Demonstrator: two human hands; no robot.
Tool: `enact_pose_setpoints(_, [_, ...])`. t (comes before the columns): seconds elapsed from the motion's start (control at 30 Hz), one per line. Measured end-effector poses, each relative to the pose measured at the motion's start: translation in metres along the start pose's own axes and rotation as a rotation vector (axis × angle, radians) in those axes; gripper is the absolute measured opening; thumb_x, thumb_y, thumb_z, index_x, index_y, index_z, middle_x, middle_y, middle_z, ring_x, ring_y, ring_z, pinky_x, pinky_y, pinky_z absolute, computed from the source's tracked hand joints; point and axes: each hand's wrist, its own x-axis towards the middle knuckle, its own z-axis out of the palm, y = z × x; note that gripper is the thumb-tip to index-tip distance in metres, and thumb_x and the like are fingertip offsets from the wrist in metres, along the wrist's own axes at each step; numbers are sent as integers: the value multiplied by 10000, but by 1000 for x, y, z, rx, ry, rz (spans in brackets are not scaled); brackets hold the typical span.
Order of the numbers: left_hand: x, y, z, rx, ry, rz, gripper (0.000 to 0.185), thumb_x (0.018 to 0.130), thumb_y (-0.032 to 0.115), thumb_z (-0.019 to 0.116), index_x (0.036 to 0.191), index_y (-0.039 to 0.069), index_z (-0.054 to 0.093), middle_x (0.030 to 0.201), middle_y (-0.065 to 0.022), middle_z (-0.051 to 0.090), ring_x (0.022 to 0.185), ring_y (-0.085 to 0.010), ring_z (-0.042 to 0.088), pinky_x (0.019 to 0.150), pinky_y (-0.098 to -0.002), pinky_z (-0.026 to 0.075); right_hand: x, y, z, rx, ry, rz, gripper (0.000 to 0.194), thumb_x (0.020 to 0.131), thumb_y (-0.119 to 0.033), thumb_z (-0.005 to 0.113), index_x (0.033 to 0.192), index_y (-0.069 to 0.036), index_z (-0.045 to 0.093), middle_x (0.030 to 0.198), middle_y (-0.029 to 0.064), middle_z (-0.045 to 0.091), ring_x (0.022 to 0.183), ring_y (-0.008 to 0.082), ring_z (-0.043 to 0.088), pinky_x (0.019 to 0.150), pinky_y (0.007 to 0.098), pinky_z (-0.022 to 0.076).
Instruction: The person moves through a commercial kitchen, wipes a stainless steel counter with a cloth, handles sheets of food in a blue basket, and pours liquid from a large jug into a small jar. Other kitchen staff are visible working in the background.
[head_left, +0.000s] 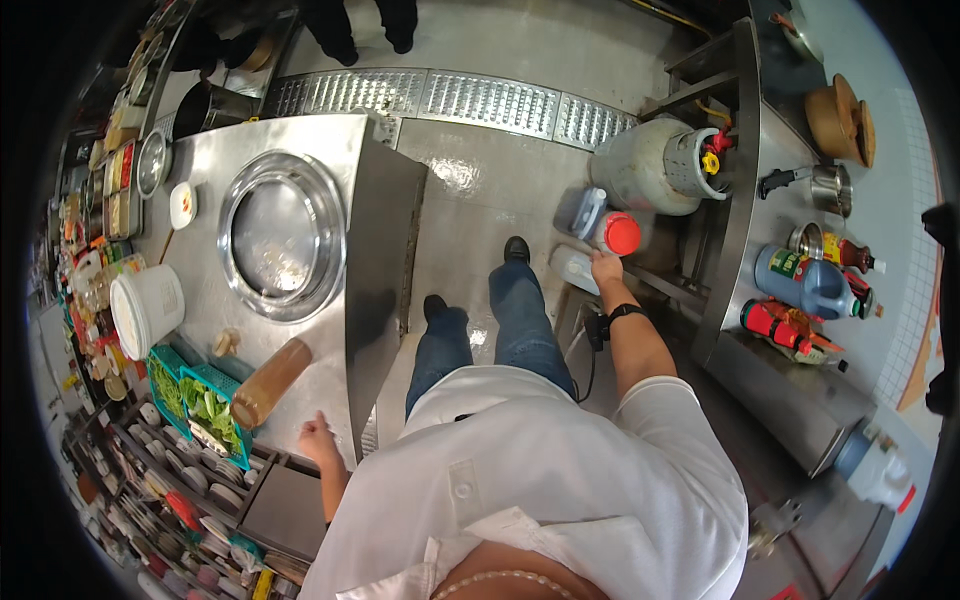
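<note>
My right hand reaches down to several plastic containers on the floor at my right. It touches or overlaps the edge of a jar with a red lid and a clear plastic jug. Its fingers are partly hidden, so a grip on either is not plain. Behind them is another translucent jug with a handle. My left hand hovers by the near edge of the steel table, loosely curled and holding nothing. Beyond it a tall brown cylindrical container lies or leans on that table.
A large steel basin, a white tub and teal baskets of greens are at left. A gas cylinder stands by the right counter, which carries bottles. A metal floor grating crosses ahead; another person's legs are beyond.
</note>
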Motion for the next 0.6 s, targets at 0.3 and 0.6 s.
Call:
enact_pose_setpoints(0.3, [-84, 209, 141, -197, -627, 327, 765, 848, -101, 539, 1533, 88, 255, 1517, -141, 312, 1058, -187, 551, 795, -265, 505, 119, 17, 10, 60, -53, 70, 543, 881, -493, 581, 1039, 13, 701, 1073, 271, 664, 1036, 413, 623, 918, 455, 472])
enact_pose_setpoints(0.6, [-44, 234, 247, -297, -801, 75, 547, 937, -41, 507, 1466, 17, 382, 1371, -122, 535, 977, -152, 631, 852, -256, 489, 241, 73, 108, 143, -116, 266, 825, 903, -410, 614, 1489, 61, 277, 1491, 304, 365, 1391, 401, 373, 1131, 401, 328])
